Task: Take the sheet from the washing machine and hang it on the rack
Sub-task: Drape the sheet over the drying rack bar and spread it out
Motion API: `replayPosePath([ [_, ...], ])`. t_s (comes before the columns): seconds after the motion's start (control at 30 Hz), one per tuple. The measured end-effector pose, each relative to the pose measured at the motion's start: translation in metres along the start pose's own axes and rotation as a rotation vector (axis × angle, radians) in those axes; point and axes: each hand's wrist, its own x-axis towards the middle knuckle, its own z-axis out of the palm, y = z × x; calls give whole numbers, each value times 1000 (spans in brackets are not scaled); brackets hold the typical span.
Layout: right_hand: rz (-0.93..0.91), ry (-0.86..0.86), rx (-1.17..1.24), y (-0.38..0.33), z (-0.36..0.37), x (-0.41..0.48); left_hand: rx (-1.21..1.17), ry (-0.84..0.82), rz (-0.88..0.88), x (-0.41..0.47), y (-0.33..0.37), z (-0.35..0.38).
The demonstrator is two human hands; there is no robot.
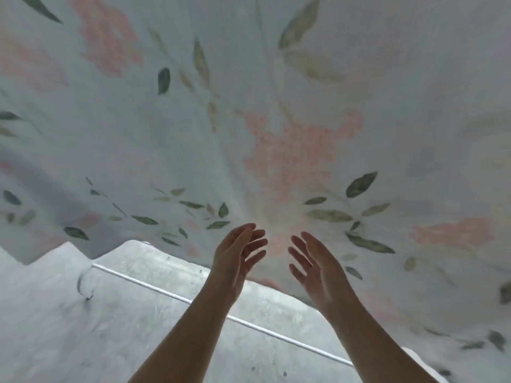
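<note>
Seen from the head camera, a pale sheet (276, 134) printed with pink flowers and green leaves spreads across nearly the whole view, its lower edge falling in an uneven line above a grey concrete floor (83, 341). A person reaches both bare arms up toward the cloth. The left hand (237, 258) and the right hand (318, 269) are wide, fingers straight and slightly fanned, palms turned toward each other, gripping nothing. They sit close together in front of the sheet's lower part, and whether the fingertips touch the fabric cannot be told. A thin white rack rail (143, 284) runs diagonally beneath the forearms, from a bent end at the left toward the lower right. Whatever carries the sheet from above is out of frame, as is the washing machine. The sheet appears to be out of the machine and draped up, so the step in hand looks like spreading and smoothing. The next move probably calls for taking hold of the lower edge, or laying flat palms on the cloth, and drawing it sideways so the folds open and the hem hangs level.
</note>
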Motion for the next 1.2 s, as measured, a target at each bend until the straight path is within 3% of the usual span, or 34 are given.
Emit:
replayPosePath([
  [0.2, -230, -136, -58, -168, 103, -89, 93, -205, 196, -74, 159, 120],
  [0.4, -658, -192, -252, -326, 145, -190, 271, -408, 549, -147, 265, 258],
  [0.53, -1220, 121, -739, -400, 149, -228, 632, -229, 1139, -170, 294, 334],
  [0.63, -1656, 571, -1217, -450, 141, -240, 1000, -6, 1567, -180, 306, 382],
  [0.7, -1639, 717, -1414, -478, 136, -246, 1273, 3, 1606, -184, 308, 409],
  [0.77, -1468, 753, -1566, -501, 127, -249, 1477, -11, 1504, -182, 308, 431],
  [0.83, -1358, 758, -1678, -515, 113, -252, 1576, 33, 1448, -178, 309, 444],
  [0.93, -1388, 791, -1626, -531, 86, -262, 1598, 74, 1461, -177, 305, 457],
  [1.03, -1253, 822, -1412, -550, 46, -270, 1591, 54, 1534, -179, 296, 477],
  [1.2, -927, 434, -714, -554, -25, -279, 1611, -62, 1626, -192, 260, 527],
])
